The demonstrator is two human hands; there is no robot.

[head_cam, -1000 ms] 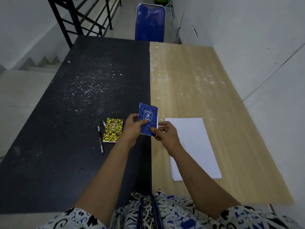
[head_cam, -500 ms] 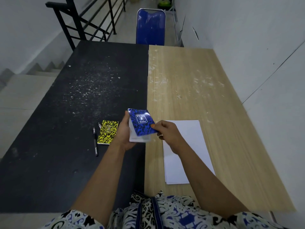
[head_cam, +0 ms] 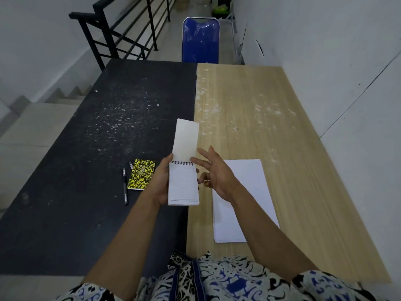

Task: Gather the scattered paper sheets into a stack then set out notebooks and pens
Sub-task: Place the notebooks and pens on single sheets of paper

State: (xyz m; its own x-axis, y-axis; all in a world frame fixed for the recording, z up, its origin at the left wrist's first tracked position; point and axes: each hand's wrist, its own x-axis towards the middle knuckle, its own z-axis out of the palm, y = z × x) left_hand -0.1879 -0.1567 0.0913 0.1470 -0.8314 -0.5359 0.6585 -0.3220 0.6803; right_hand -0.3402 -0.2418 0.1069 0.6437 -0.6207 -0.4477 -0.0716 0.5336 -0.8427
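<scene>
A narrow landing holds a two-part desk (head_cam: 271, 109), black on its left half and pale wood on its right, with a blue chair (head_cam: 200, 40) at 12 o'clock beyond the far edge and a black stair railing (head_cam: 121, 33) at about 11 o'clock.

The person's left hand (head_cam: 159, 185) grips a small spiral notebook (head_cam: 184, 184) from its left side above the seam of the desk, thumb at the wire binding, lined page up. Its cover (head_cam: 187, 137) is flipped up and away toward 12 o'clock. The right hand (head_cam: 213, 173) hovers just beside the notebook at its 3 o'clock, fingers (head_cam: 204, 152) spread and straight, holding nothing. The stack of paper sheets (head_cam: 243, 200) lies squared on the wooden half, below the right forearm. At 9 o'clock of the hands, a yellow notebook (head_cam: 142, 173) lies flat on the black half with a black pen (head_cam: 125, 185) just beside its left edge; a second pen tip (head_cam: 130, 165) peeks out at the notebook's top-left corner.

Risks, as a judgement: the raised cover is unsupported and could flop shut or fold unevenly if the notebook is lowered quickly. A one-sided grip may let the pad twist out. The right forearm passes low over the sheets and could drag the top ones askew.

Half a second earlier the blue cover was only partly lifted, pinched by the right hand; a second ago the notebook was closed between both hands. Now the cover stands fully open and the right hand has let go. The yellow notebook, pen and sheets lie as they did.
</scene>
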